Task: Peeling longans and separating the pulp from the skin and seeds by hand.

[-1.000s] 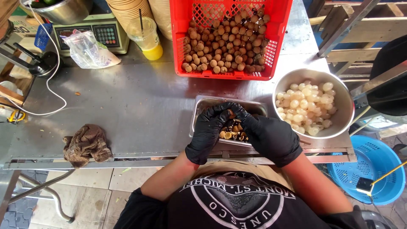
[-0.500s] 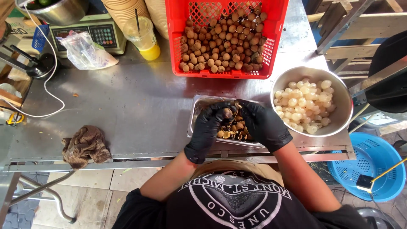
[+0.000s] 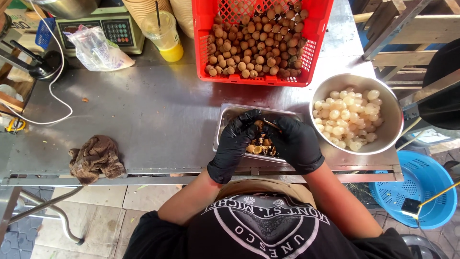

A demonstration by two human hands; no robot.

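While hands point(image 3: 266, 139) seemingly grip fruit point(image 3: 260, 125), basket point(image 3: 316, 52) and bowl point(image 3: 395, 124) flank them.

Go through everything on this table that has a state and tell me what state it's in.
Red crate: part full of brown unpeeled fruit.
Steel bowl: holds peeled white fruit.
Metal tray: holds shells.
Left hand: gloved, pinching a fruit.
Right hand: gloved, over the tray.
Brown rag: crumpled.
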